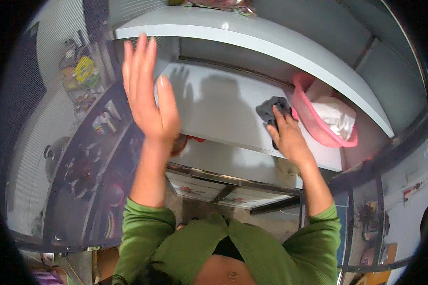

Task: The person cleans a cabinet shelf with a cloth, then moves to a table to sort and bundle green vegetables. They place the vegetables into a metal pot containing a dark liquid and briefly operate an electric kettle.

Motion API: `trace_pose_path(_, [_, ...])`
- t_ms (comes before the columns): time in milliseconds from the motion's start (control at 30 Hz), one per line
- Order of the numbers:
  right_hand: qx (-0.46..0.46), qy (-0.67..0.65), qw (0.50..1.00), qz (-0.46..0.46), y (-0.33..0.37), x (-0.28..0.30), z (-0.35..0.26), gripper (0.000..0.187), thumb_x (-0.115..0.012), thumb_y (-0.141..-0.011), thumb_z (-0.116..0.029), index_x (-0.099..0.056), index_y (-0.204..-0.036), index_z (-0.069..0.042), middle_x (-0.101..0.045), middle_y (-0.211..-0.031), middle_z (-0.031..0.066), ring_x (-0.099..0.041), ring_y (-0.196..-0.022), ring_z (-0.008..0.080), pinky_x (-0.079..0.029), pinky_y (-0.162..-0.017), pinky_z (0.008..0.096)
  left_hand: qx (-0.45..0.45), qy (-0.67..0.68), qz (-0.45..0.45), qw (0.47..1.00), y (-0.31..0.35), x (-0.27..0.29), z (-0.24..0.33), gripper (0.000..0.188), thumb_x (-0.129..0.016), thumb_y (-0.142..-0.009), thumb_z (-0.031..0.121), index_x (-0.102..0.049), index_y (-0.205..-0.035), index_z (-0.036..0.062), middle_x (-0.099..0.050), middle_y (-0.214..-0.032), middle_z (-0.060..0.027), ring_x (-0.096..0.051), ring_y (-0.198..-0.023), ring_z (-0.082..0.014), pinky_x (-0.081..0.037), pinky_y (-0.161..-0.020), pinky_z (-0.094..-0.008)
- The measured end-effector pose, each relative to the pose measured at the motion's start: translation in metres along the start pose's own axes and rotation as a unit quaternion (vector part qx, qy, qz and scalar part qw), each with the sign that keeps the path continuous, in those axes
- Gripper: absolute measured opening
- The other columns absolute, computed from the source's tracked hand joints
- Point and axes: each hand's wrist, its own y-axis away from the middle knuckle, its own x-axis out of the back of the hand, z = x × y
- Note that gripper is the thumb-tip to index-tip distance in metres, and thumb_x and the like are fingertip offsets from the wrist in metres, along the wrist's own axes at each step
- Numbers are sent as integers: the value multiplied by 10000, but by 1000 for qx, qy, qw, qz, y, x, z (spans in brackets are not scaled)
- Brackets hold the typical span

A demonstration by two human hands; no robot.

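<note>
My right hand [289, 136] presses a crumpled dark grey cloth [267, 110] onto the white shelf [218, 109] inside a cabinet. The fingers bend over the cloth, and part of it hides under them. Close by on the right, a pink plastic basket [314, 124] holds white fabric [335, 116] and touches or nearly touches the cloth. My left hand [152, 95] is raised at the cabinet's left side, fingers stretched upward and thumb apart, with nothing in it. Its shadow falls on the shelf's back part.
An upper shelf [252, 33] curves across above my hands, carrying a wrapped bundle [223, 4]. Below, a lower shelf [223, 156] has a red item [195, 138] and a beige object [286, 171]. Glass-like doors [95, 166] stand open on the left, with bottles and packets seen through them.
</note>
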Motion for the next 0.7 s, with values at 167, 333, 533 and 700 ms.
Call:
trace_pose_path(167, [61,12,998,-24,-98,-49,22,598,-448,-997,-391,-340,-1484,-61,-322,-1455,369,-348,-1320,536,-309,-1122,500,107,43,-81,990,72,49,35,436,-412,-900,59,-528,-1295,-85,-565,-1302,-233,-499,-1252,-375,-324,-1101,-460])
trace_pose_path(333, [55,26,998,-34,-197,-95,-38,545,-438,-988,-408,-389,-1473,-165,-405,-1446,265,-404,-1299,465,-368,-1072,506,152,34,-105,982,108,78,37,410,-443,-874,40,-549,-1251,-80,-642,-1159,-212,-522,-1182,-348,-351,-1051,-457])
trace_pose_path(533, [369,-67,926,32,-164,-117,-159,455,-479,-984,-344,-468,-1407,-178,-453,-1431,212,-444,-1281,410,-351,-1078,491,168,8,-127,978,117,106,25,398,-437,-865,22,-561,-1231,-76,-655,-1113,-211,-530,-1154,-346,-359,-1041,-450])
trace_pose_path(700, [480,-141,865,-34,-181,-97,-139,492,-477,-989,-369,-433,-1443,-186,-423,-1460,222,-416,-1324,406,-324,-1099,478,207,-3,-133,969,119,125,17,392,-435,-853,-3,-576,-1212,-72,-667,-1076,-206,-552,-1110,-347,-389,-1014,-445])
